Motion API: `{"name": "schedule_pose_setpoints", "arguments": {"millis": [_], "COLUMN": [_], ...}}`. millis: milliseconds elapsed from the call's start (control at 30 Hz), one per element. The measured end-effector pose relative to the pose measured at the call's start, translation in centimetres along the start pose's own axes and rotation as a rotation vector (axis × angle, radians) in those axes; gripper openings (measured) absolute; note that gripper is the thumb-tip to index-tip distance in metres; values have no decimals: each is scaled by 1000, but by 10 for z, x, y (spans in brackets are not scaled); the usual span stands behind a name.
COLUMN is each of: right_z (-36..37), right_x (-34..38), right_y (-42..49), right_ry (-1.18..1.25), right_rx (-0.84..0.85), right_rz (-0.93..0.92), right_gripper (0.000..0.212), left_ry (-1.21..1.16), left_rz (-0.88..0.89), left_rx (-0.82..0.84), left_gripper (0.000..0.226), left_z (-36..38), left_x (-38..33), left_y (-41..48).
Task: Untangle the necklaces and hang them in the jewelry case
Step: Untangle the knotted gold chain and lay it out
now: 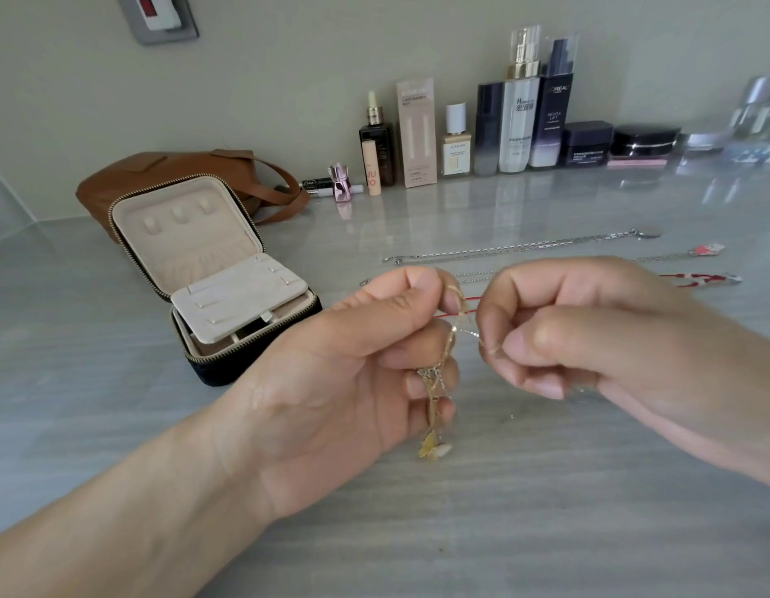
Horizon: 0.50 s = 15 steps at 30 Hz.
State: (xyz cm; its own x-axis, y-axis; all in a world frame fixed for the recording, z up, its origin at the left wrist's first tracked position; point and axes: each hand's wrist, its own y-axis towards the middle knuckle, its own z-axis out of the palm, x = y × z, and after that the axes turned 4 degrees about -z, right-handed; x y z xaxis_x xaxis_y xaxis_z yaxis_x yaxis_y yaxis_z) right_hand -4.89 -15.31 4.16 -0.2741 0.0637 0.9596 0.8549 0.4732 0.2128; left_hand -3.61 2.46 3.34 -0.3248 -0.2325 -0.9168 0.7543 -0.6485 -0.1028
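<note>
My left hand (357, 364) pinches a gold necklace (437, 394) whose chain hangs down to a yellow pendant just above the table. My right hand (590, 334) pinches a thin strand of the same tangle between thumb and forefinger, a little to the right. A red cord necklace (698, 279) runs behind both hands along the table. Two silver chains (504, 249) lie stretched out beyond the hands. The jewelry case (215, 269) stands open at the left, its beige lid upright with three hooks and an inner flap folded down.
A brown leather bag (167, 170) lies behind the case. Cosmetic bottles, boxes and jars (512, 123) line the wall at the back. The grey marble tabletop (504, 511) spreads in front of the hands.
</note>
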Motion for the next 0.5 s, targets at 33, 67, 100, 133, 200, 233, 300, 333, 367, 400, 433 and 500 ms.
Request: {"name": "schedule_pose_setpoints", "arguments": {"millis": [33,67,100,133,200,233,300,333,367,400,433,500], "right_z": [2,2,2,2,2,3,6,7,6,5,5,4], "right_x": [0,0,-2,-3,-5,-7,-7,-7,-7,-6,-5,-1], "right_y": [0,0,0,1,2,2,3,3,3,3,2,2], "right_ry": [-22,-43,-69,-101,-138,-148,-180,-181,-175,-171,-173,-193], "right_rx": [23,28,3,-33,-71,-74,-92,-104,-121,-140,-162,-213], "right_rz": [-27,-54,-75,-95,-123,-125,-122,-122,-127,-136,-144,-148], "right_gripper": [12,16,17,17,23,28,28,23,17,14,13,15], "left_ry": [0,3,8,17,45,62,105,124,139,153,172,228], "left_rz": [5,7,9,13,30,39,52,56,58,63,72,103], "left_rx": [0,1,3,2,-9,-20,-39,-46,-57,-76,-102,-160], "left_gripper": [16,17,17,17,15,15,17,18,19,20,20,23], "left_z": [0,-1,-1,-1,-1,-1,0,0,1,1,0,0], "left_x": [0,0,0,0,2,2,3,3,2,2,1,0], "left_y": [0,0,0,1,1,1,0,0,0,1,2,4]}}
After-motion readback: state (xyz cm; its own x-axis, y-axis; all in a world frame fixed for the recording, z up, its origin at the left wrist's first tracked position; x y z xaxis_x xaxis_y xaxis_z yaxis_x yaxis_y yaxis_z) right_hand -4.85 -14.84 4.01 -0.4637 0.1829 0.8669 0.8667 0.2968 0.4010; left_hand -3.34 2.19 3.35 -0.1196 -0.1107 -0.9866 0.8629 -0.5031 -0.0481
